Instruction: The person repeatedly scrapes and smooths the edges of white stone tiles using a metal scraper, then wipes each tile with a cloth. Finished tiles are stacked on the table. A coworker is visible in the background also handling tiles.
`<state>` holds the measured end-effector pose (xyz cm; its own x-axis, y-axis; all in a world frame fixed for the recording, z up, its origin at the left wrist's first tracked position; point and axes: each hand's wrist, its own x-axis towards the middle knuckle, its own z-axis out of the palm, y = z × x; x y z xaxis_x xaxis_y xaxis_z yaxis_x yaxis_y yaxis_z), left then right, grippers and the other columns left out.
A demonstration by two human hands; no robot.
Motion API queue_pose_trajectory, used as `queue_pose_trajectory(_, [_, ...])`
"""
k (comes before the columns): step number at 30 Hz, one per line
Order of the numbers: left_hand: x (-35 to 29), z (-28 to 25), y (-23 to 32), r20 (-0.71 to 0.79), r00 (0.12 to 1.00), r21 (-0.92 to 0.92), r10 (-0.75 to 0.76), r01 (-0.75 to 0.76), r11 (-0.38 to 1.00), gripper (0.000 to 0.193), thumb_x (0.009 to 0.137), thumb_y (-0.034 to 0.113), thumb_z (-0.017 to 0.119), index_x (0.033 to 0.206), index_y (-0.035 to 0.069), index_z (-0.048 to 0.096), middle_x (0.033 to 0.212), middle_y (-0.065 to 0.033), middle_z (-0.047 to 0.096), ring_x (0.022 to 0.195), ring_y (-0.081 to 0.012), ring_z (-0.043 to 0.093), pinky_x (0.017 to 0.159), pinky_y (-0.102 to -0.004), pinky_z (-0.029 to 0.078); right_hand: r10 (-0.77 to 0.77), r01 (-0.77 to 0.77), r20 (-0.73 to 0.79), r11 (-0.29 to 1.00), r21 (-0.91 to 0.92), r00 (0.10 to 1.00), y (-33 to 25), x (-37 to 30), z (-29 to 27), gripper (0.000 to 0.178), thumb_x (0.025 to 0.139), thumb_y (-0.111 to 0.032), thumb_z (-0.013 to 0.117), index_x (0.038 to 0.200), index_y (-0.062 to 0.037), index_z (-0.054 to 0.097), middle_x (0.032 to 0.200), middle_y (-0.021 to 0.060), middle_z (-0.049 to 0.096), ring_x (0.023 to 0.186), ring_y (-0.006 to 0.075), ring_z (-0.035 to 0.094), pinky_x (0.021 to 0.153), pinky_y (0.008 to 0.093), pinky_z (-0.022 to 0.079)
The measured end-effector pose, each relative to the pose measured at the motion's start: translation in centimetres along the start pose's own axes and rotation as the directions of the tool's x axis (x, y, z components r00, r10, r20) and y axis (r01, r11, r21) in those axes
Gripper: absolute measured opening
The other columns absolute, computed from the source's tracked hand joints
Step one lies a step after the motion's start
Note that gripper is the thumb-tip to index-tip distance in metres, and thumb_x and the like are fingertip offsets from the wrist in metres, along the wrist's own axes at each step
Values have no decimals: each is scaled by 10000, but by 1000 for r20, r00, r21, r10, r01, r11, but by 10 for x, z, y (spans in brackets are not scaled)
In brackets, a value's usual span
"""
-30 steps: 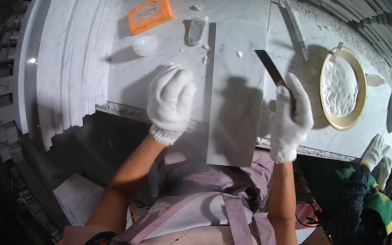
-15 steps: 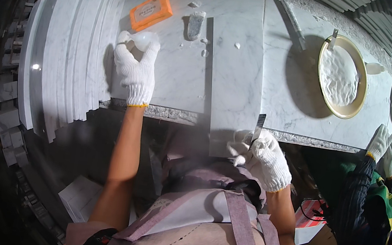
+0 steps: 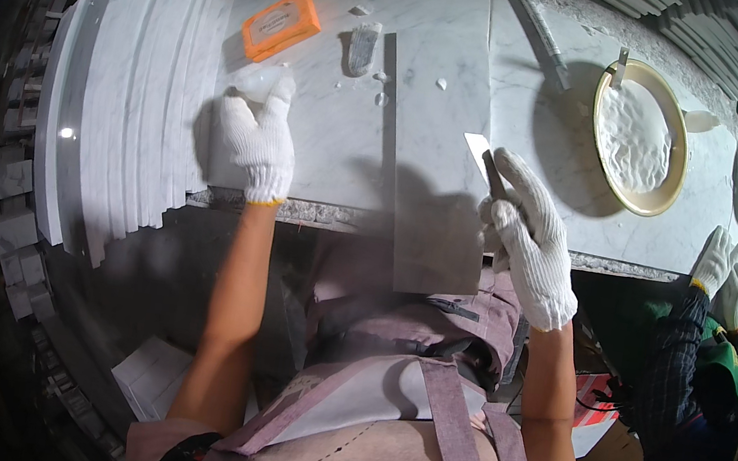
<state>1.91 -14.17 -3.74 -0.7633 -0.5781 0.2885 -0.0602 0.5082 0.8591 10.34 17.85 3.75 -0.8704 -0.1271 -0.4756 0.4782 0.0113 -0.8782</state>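
Observation:
My gloved left hand (image 3: 257, 141) rests on the marble work surface (image 3: 329, 145). Its thumb and forefinger lie around a translucent whitish object (image 3: 260, 80) whose kind I cannot make out. A small putty knife (image 3: 491, 167) with a pale blade and dark handle is gripped in my gloved right hand (image 3: 534, 230); the blade points up and left. Under this blade lies a long marble strip (image 3: 440, 127), its near end jutting past the front edge toward my apron. A cream-rimmed bowl (image 3: 675, 184) of white paste, with a blade standing at its rim, is to the right.
An orange box (image 3: 282, 27) and a grey-white block (image 3: 363, 49) lie behind my left hand. Stacked marble slabs (image 3: 132, 103) stand at the left. A metal bar (image 3: 542, 38) lies near the back. A co-worker's gloved hands (image 3: 716, 263) rest at the right edge.
My right hand has risen from the near edge to above the strip, the putty knife swinging to point up-left. My left hand has shifted slightly toward me; the translucent object sits slightly further left.

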Motion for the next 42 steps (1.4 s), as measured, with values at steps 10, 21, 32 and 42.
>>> queue_pose_trajectory(10, [-42, 11, -5, 156, 982, -303, 105, -54, 951, 355, 930, 54, 784, 1239, 26, 611, 1227, -68, 671, 1105, -172, 626, 1014, -348, 510, -326, 247, -293, 929, -277, 899, 2, 1, -31, 425, 1061, -118, 608, 1478, -39, 603, 1075, -22, 669, 739, 20, 508, 657, 184, 457])
queue_pose_trajectory(21, [-44, 11, 1, 221, 973, -251, 64, -7, 968, 375, 925, 82, 806, 1244, 10, 623, 1217, -75, 670, 1098, -173, 642, 1003, -351, 535, -330, 39, -515, 867, -496, 791, -8, 3, -116, 366, 1077, -157, 589, 1421, -52, 654, 1014, 20, 673, 762, 38, 559, 626, 211, 473])
queue_pose_trajectory(32, [-43, 9, 1, 252, 966, -178, 63, -18, 984, 379, 941, 121, 804, 1249, -14, 630, 1204, -96, 692, 1078, -178, 654, 1008, -350, 517, -339, -16, -406, 751, -660, 849, -14, 32, -129, 304, 1032, -126, 623, 1304, -42, 729, 938, 18, 722, 696, 59, 586, 630, 238, 504])
queue_pose_trajectory(42, [-43, 9, -2, 251, 964, -168, 91, -50, 985, 376, 938, 92, 798, 1254, -14, 626, 1199, -95, 700, 1081, -177, 656, 1013, -352, 519, -159, -65, -487, 909, -412, 859, -17, 24, -128, 329, 1004, -96, 646, 1322, -61, 725, 928, 33, 725, 719, 62, 609, 663, 240, 524])
